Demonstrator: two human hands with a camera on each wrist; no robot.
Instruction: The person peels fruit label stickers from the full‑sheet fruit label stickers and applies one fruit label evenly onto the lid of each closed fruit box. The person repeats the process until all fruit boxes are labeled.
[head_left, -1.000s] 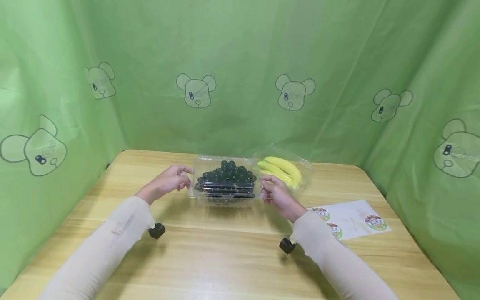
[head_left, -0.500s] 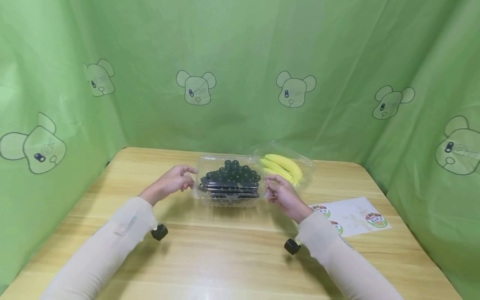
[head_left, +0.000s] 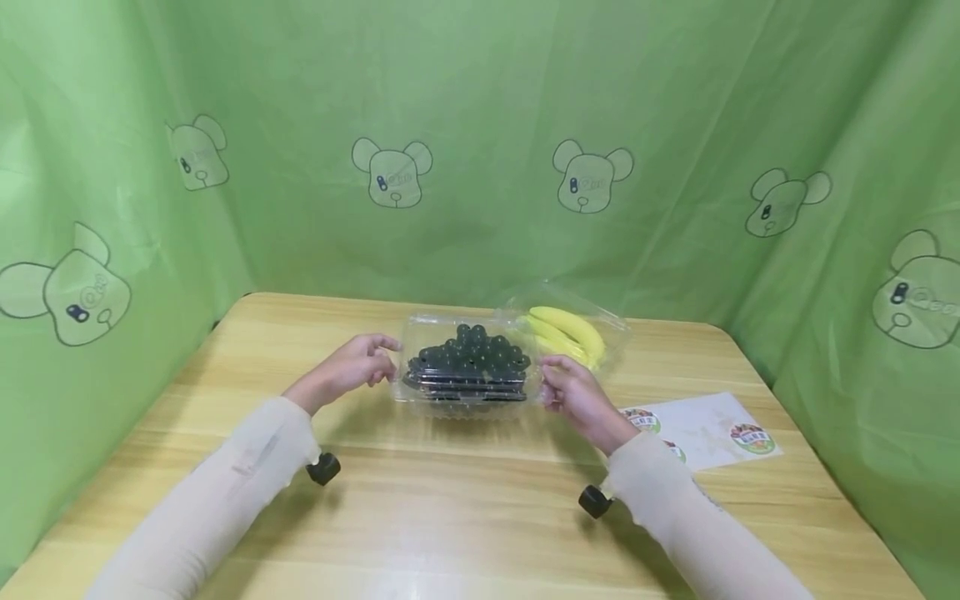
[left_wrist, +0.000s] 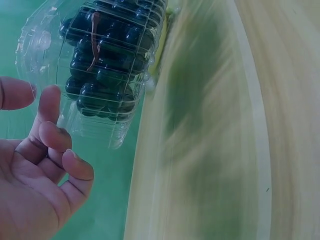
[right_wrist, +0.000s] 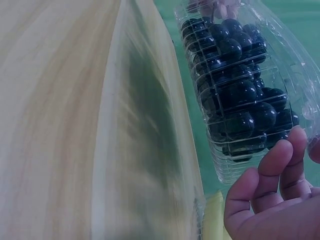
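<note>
A clear plastic clamshell box [head_left: 471,408] with dark grapes [head_left: 472,354] inside is held slightly above the table, its shadow falling on the wood below. My left hand [head_left: 351,369] pinches the box's left end by the rim. At the opposite end, my right hand [head_left: 576,396] grips the rim between thumb and fingers. The lid lies over the grapes. From the left wrist view, a brownish stem [left_wrist: 94,42] shows through the ribbed underside. In the right wrist view the grapes [right_wrist: 240,95] fill much of the box.
Behind the box to the right, yellow bananas [head_left: 567,333] lie in another clear container [head_left: 611,321]. A white sheet with round fruit stickers [head_left: 708,433] lies at the right of the wooden table [head_left: 450,517]. Green curtains [head_left: 480,242] surround the table.
Both hands have carried the grape box a little to the right. The bananas and the sticker sheet stay where they were.
</note>
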